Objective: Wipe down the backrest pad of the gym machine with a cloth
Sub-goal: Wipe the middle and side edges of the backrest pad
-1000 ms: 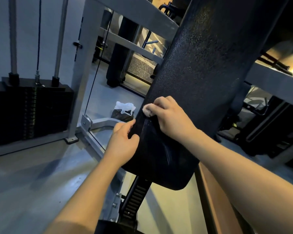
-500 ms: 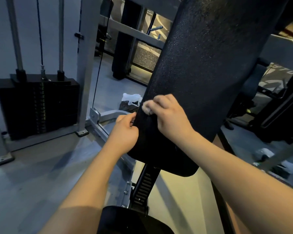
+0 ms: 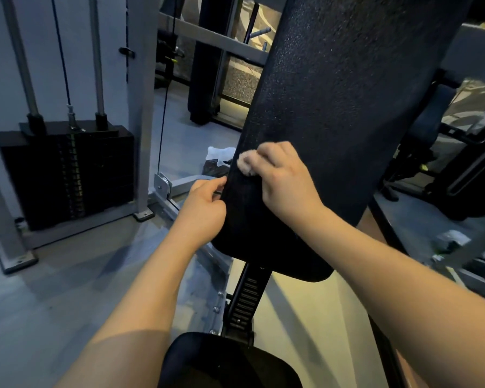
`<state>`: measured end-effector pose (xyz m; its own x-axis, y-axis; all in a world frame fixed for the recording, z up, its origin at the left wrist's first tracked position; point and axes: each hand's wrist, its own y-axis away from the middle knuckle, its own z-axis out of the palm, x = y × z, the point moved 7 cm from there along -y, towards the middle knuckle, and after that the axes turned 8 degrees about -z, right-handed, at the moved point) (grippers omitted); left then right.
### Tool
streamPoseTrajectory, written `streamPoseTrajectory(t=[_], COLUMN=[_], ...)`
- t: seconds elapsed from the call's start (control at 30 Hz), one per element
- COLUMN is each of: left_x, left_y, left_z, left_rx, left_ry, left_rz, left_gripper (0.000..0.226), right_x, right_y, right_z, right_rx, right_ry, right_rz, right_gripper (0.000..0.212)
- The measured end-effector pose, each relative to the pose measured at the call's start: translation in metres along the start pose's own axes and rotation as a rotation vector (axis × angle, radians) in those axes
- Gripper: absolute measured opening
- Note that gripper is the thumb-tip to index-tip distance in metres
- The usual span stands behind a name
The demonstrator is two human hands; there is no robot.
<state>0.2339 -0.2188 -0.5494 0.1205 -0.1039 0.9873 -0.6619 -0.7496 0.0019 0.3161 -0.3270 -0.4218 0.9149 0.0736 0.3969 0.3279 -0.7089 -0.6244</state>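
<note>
The black textured backrest pad runs tilted from the top right down to the middle of the head view. My right hand presses a small pale cloth against the pad near its left edge; only a wad of the cloth shows past my fingers. My left hand grips the pad's left edge just below, thumb on the front face and fingers hidden behind it.
A black seat pad lies at the bottom, joined to the backrest by a notched black adjuster post. A weight stack with guide rods stands at left. A white and dark bundle lies on the grey floor behind the pad.
The view has shifted down, bringing the seat pad into sight. My right hand with the cloth has stayed near the pad's left edge; my left hand keeps its grip there.
</note>
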Motion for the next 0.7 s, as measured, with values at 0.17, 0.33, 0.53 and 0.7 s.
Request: streamPoseTrajectory(t=[0.17, 0.33, 0.53, 0.7], left_x=[-0.019, 0.002, 0.004, 0.0], left_y=[-0.014, 0.006, 0.009, 0.008], left_z=[-0.001, 0.0, 0.001, -0.002], left_rx=[-0.03, -0.003, 0.005, 0.008], left_ry=[-0.004, 0.033, -0.001, 0.019], left_rz=[-0.001, -0.022, -0.032, -0.041], left_gripper=[0.064, 0.067, 0.068, 0.073], right_x=[-0.017, 0.035, 0.021, -0.037], right_y=[0.025, -0.049, -0.048, 0.029], right_z=[0.003, -0.055, -0.013, 0.023], right_rx=[-0.283, 0.11, 0.078, -0.254], right_ry=[-0.059, 0.091, 0.047, -0.125], right_rz=[-0.136, 0.071, 0.161, -0.047], right_gripper=[0.025, 0.026, 0.029, 0.026])
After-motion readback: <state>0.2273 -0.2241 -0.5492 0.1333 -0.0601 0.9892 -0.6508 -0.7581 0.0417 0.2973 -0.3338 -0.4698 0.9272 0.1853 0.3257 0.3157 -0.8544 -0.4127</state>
